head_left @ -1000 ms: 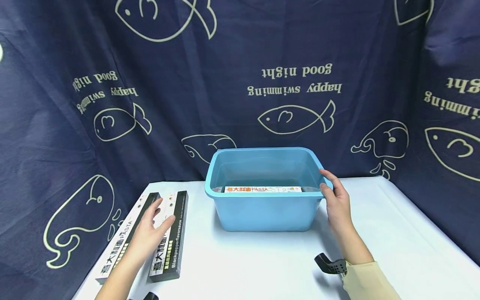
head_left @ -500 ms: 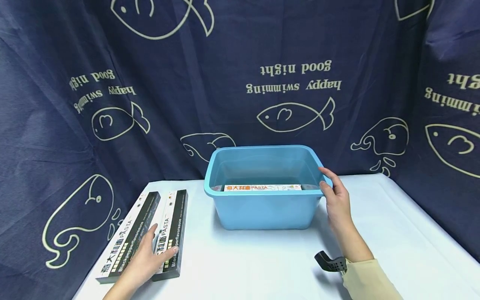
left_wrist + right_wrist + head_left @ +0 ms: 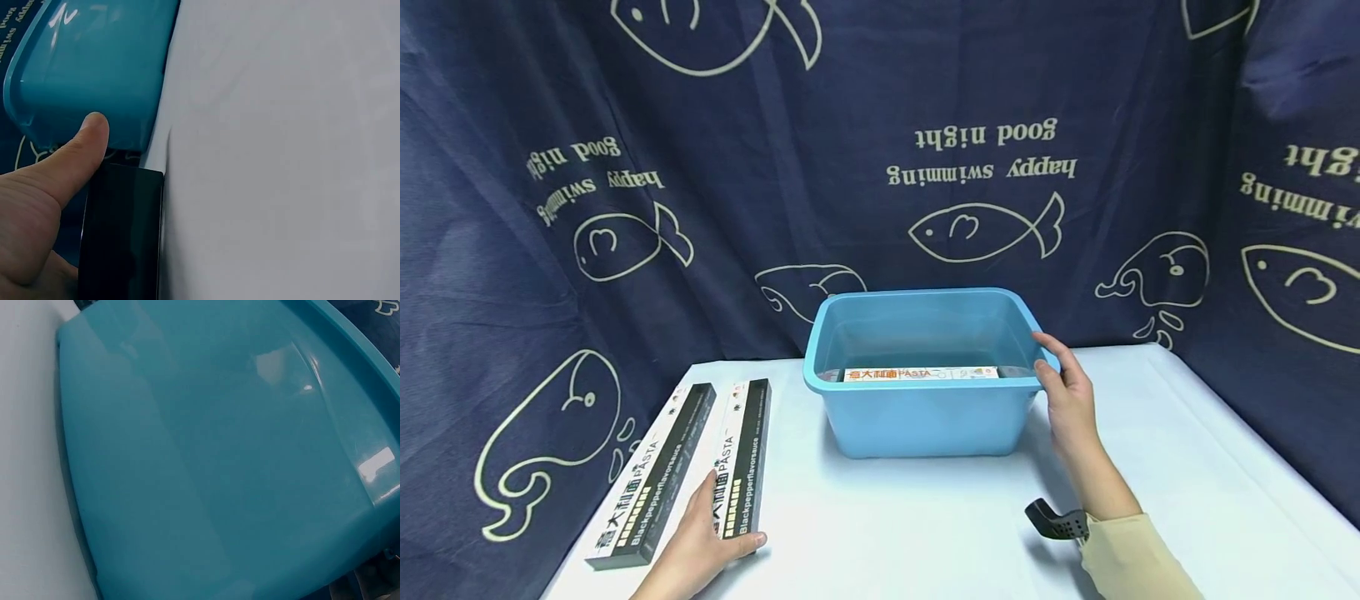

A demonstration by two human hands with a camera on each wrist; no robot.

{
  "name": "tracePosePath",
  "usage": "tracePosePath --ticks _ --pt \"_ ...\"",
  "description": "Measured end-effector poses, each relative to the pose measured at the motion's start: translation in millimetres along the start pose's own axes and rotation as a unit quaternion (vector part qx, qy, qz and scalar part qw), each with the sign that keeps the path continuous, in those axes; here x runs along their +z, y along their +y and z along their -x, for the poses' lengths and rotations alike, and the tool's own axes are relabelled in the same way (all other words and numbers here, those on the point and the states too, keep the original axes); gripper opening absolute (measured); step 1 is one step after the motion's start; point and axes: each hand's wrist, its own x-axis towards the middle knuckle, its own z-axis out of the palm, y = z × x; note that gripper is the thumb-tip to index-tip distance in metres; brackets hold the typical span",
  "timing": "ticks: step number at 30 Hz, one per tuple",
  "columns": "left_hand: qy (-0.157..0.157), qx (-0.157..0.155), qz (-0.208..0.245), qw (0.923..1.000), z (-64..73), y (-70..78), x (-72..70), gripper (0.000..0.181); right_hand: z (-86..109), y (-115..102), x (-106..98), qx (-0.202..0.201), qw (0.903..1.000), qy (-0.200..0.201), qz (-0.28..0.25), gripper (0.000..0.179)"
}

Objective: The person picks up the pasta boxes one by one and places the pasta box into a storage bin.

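Two long black-and-white pasta boxes lie side by side at the left of the head view. My left hand [image 3: 696, 542] is at the near end of the right-hand pasta box [image 3: 747, 458], thumb on its right side and fingers toward its left. In the left wrist view the thumb [image 3: 84, 147] is stretched out straight beside that box's dark side [image 3: 122, 237]. My right hand [image 3: 1070, 400] grips the right rim of a light blue plastic tub [image 3: 925, 425]. Another pasta box [image 3: 917, 374] shows inside the tub, just above its front rim. The tub's wall [image 3: 187, 450] fills the right wrist view.
The other pasta box [image 3: 651, 483] lies left of the one by my left hand, near the table's left edge. A dark blue curtain [image 3: 850, 192] with fish prints hangs behind and on both sides of the white table [image 3: 895, 525].
My left hand has moved back toward me, from above the middle of the right-hand pasta box to its near end. The right hand has kept its grip on the tub's rim.
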Motion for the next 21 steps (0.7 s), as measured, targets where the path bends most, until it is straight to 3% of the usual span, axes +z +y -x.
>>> tracePosePath --ticks 14,21 --pt "0.009 0.0 -0.016 0.9998 0.3 0.8 -2.0 0.136 -0.6 1.6 -0.4 0.003 1.0 0.001 -0.004 0.044" --pt "0.031 0.004 -0.056 0.9979 2.8 4.8 -2.7 0.134 -0.6 1.5 -1.4 -0.001 1.0 0.001 -0.004 0.044"
